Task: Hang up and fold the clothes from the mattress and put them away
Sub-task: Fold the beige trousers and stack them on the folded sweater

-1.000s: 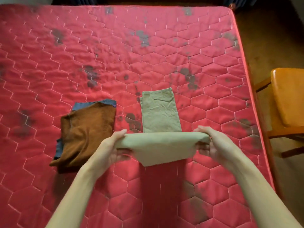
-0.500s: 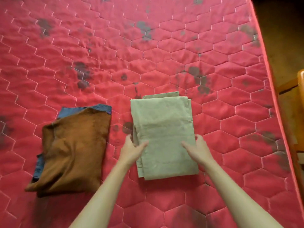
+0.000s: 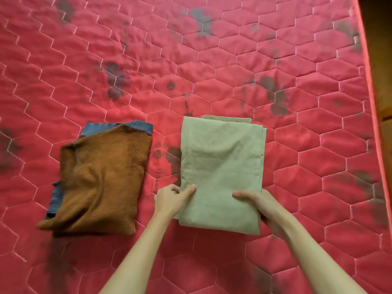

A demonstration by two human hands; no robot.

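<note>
A pale green folded garment [image 3: 220,166] lies as a tidy rectangle on the red quilted mattress [image 3: 233,60]. My left hand [image 3: 171,198] grips its near left edge, thumb on top and fingers tucked underneath. On the near right edge sits my right hand [image 3: 261,204], also with its thumb over the cloth and fingers below. To the left lies a folded brown fleece garment [image 3: 99,183] with a blue ribbed hem showing at its far and left sides; neither hand touches it.
The mattress has dark stains scattered over it. Its right edge [image 3: 369,102] runs down the right of the view, with brown floor [image 3: 379,49] beyond it. A sliver of wooden furniture [image 3: 387,115] shows at the far right.
The near half of the green garment, held up a second ago, was folded over onto the far half. Both hands then moved to its near side edges and took hold.
</note>
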